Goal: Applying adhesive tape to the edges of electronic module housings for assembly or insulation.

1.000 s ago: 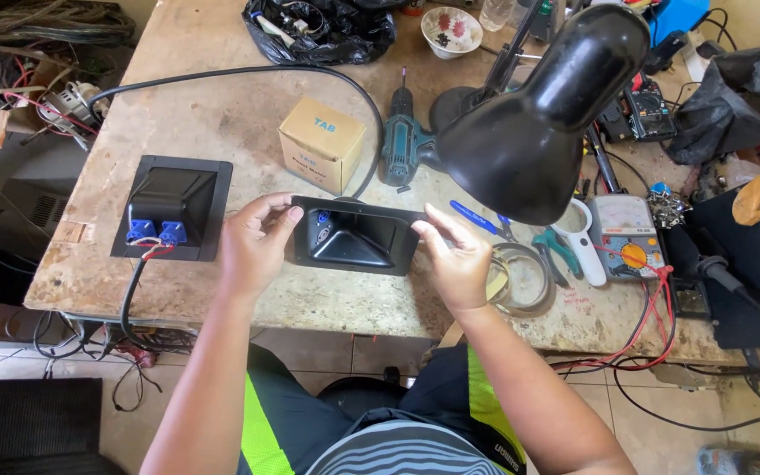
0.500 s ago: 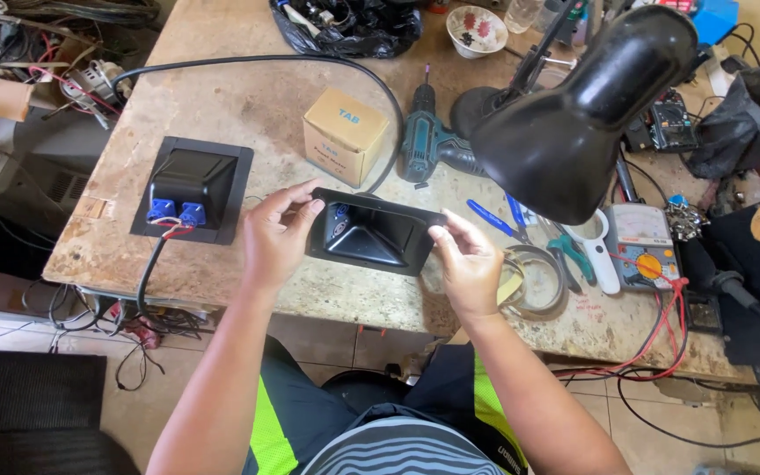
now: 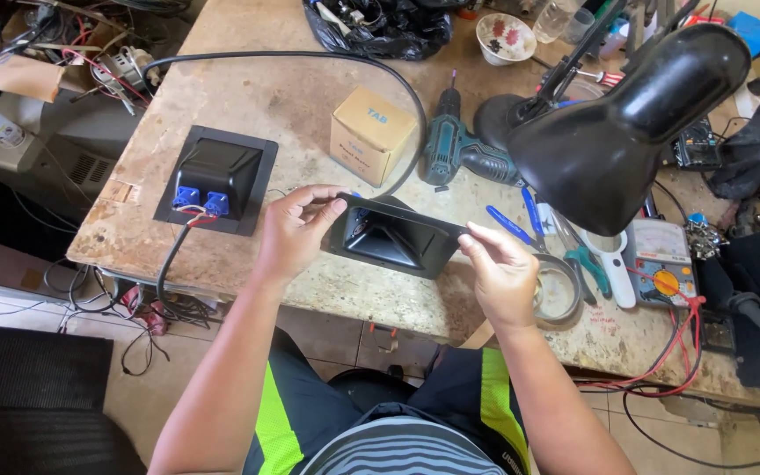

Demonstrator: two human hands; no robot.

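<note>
Both my hands hold a black rectangular horn-shaped plastic piece (image 3: 390, 236) just above the front of the worn wooden bench (image 3: 292, 97). My left hand (image 3: 296, 230) grips its left end, thumb and fingers pinched on the rim. Its right end is gripped by my right hand (image 3: 503, 274). The piece is tilted, its funnel opening facing me. To the left lies a second black plate (image 3: 215, 179) with a raised housing and two blue connectors, with wires leading off the bench edge.
A small cardboard box (image 3: 373, 134) and a teal cordless drill (image 3: 455, 151) lie behind the piece. A black desk lamp (image 3: 626, 132) overhangs the right side. A roll of tape (image 3: 561, 290), pliers, a multimeter (image 3: 661, 264) with red leads, a bowl and a black bag crowd the bench.
The view has shifted slightly. My hands have lifted and tilted the black horn piece a little, keeping their grip on both ends.
</note>
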